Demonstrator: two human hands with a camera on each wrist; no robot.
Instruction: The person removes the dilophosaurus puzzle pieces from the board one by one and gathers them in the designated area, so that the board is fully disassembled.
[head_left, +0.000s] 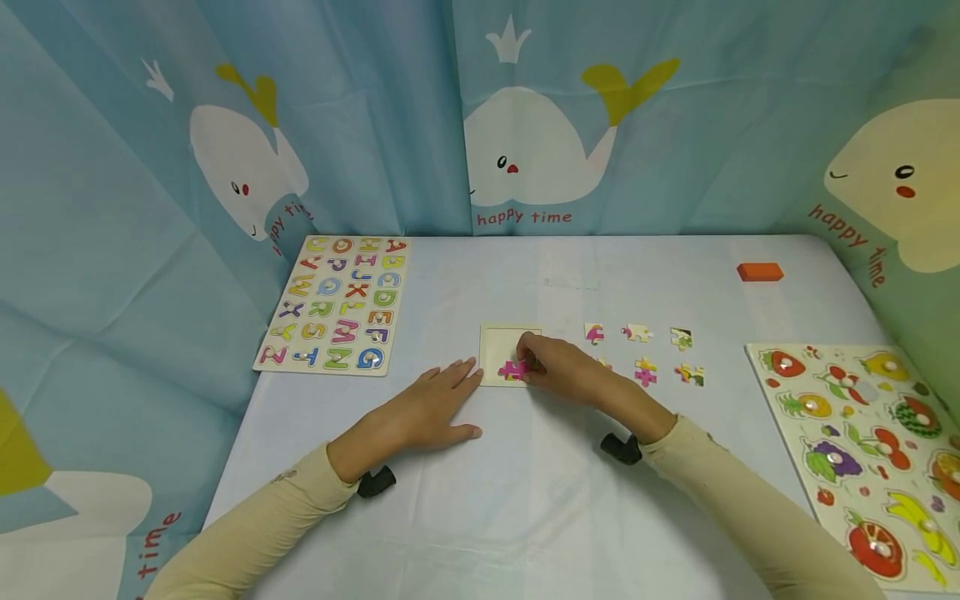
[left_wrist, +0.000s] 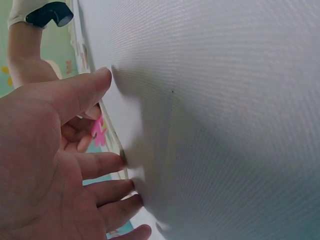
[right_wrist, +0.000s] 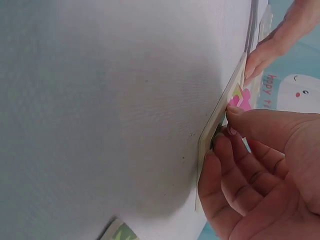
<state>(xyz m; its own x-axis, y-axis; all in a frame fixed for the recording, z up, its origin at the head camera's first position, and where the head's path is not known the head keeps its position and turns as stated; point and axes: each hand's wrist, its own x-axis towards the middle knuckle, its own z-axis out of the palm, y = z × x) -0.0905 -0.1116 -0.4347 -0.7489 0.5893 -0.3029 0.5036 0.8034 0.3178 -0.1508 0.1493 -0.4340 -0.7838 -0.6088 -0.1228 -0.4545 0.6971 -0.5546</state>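
A small wooden puzzle tray [head_left: 498, 342] with a raised rim lies mid-table. My right hand [head_left: 558, 365] is over its right side, and the fingers pinch a pink puzzle piece [head_left: 513, 370] low over the tray's front part. In the right wrist view the thumb presses beside the pink piece [right_wrist: 242, 99]; the curled fingers hide part of it. My left hand [head_left: 423, 410] lies flat with spread fingers on the table, fingertips at the tray's left edge. The left wrist view shows this left hand [left_wrist: 65, 165] holding nothing.
Several loose puzzle pieces [head_left: 646, 372] lie in two rows right of the tray. A wooden alphabet board [head_left: 336, 308] is at the left, a fruit peg board [head_left: 806, 425] at the right. An orange block [head_left: 760, 272] sits at the back right. Curtains [head_left: 390, 125] border the table.
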